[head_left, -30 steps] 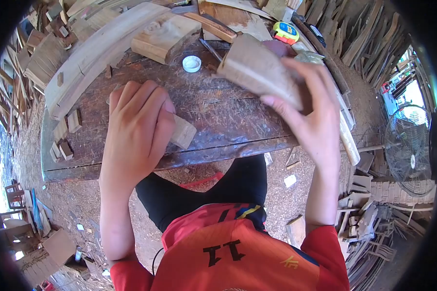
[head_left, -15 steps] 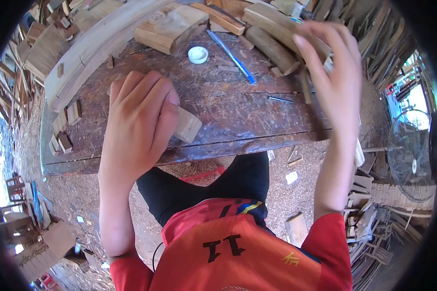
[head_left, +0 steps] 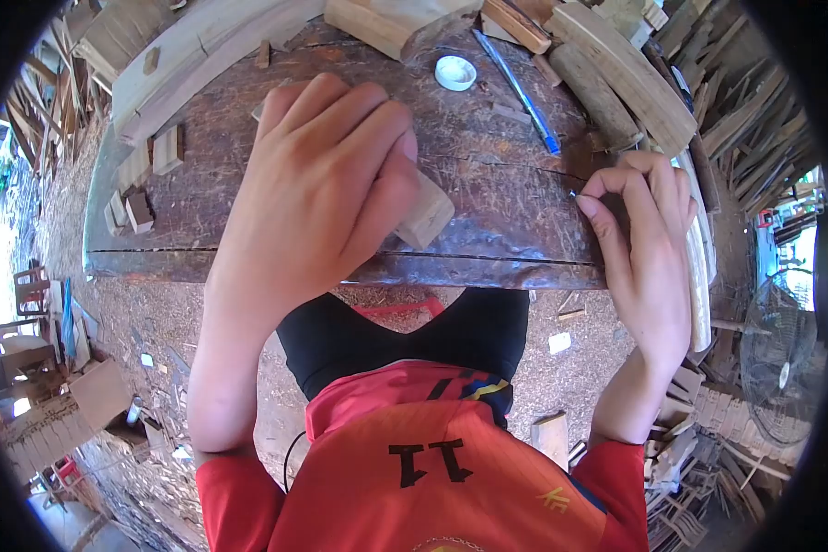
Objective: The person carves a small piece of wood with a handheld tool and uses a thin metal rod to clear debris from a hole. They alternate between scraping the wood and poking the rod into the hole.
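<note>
My left hand (head_left: 327, 179) is wrapped over a pale wooden block (head_left: 428, 216) on the worktable. One end of the block sticks out beside my thumb; my fingers hide most of the rest. At the table's right side, my right hand (head_left: 649, 235) has its thumb and index finger pinched together. Between those fingertips shows the bright tip of a thin metal rod (head_left: 573, 194), its remaining length hidden. A blue pen (head_left: 517, 92) lies beyond my right hand, with a round white cap (head_left: 455, 73) to its left.
The dark scratched worktable (head_left: 497, 207) carries a long curved wooden piece (head_left: 193, 69) at far left and small wood offcuts (head_left: 167, 150). Thick wooden pieces (head_left: 626, 78) are heaped at far right. A fan (head_left: 782, 359) stands off to the right.
My right hand has come down from above the wooden pieces and pinched the thin metal rod that lay on the table. My left hand stays on the block; the whole view has shifted.
</note>
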Motion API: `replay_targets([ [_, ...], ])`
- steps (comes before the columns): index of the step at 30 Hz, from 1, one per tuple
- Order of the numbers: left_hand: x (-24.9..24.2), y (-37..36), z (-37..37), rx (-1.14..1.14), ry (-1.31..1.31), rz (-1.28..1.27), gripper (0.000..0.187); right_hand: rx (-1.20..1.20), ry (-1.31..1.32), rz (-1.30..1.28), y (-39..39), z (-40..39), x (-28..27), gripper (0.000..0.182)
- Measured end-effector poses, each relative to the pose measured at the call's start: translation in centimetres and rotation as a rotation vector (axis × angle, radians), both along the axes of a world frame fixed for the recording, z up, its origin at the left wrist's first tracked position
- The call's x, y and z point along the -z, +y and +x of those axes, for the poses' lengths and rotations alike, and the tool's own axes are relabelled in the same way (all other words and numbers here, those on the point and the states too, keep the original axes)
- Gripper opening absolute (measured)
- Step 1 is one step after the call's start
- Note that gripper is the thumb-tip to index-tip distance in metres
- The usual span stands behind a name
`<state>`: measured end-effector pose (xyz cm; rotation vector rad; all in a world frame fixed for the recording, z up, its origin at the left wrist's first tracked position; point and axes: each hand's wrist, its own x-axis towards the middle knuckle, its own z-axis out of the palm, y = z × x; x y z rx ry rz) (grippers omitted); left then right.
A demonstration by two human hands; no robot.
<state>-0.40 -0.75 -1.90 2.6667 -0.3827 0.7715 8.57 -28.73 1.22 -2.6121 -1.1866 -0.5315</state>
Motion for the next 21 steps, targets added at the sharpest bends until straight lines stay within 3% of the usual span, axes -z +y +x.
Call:
replay_targets([
  [1, 0.0, 0.0, 0.0, 0.005, -0.001, -0.004, 0.012, -0.044, 0.011, 0.037, 0.5, -0.3, -0.1, 0.011],
  [3, 0.1, 0.0, -0.1, 0.010, -0.011, -0.010, 0.012, -0.061, 0.341, 0.208, 1.1, -1.8, -0.2, 0.011],
  [5, 0.2, 0.0, 0.1, 0.015, -0.036, -0.011, 0.012, -0.165, 0.452, 0.308, 2.2, -2.6, -0.3, 0.014],
  [6, 0.3, 0.0, 0.1, 0.011, -0.039, -0.012, 0.011, -0.265, 0.397, 0.321, 2.8, -2.8, -0.2, 0.017],
  [11, 0.8, -0.1, 0.1, 0.013, -0.153, -0.012, 0.008, -0.283, 0.360, 0.341, 4.6, -4.1, -0.3, 0.019],
  [14, 1.2, -0.5, 0.1, -0.019, -0.258, 0.014, 0.009, -0.249, 0.399, 0.370, 5.2, -4.7, -0.2, 0.016],
  [21, 1.4, -0.7, 0.1, -0.003, -0.347, 0.025, 0.015, -0.190, 0.214, 0.245, 5.5, -5.4, 0.8, 0.018],
])
